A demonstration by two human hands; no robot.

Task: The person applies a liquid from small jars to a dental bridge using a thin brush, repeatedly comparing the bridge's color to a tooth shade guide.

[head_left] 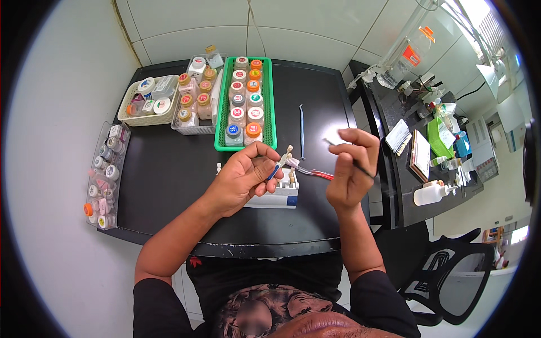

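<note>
**Dental model held at the centre of a black surface**

The left hand (248,174) is curled shut around a small pale dental model (288,159) on a blue-handled holder, which pokes out at 3 o'clock from its fingertips. The right hand (350,169), just beside it at 3 o'clock, pinches a thin dark brush (352,160) between thumb and fingers, the tip pointing towards 10 o'clock, near the model. The hands are close but not touching.

Below the left hand, at 5 o'clock, stands a white box with a blue stripe (277,196); a red-handled tool (318,173) lies across it. At 12 o'clock a green basket (269,107) holds two rows of small jars with orange, red and grey lids. At 11 o'clock sit a clear tray (191,128) of tan-lidded bottles and a cream basket (131,115) of round white pots. At 9 o'clock, on the edge of the surface (169,180), a clear rack (93,194) carries small pink and grey jars. A slim blue instrument (302,132) lies at 1 o'clock.
</note>
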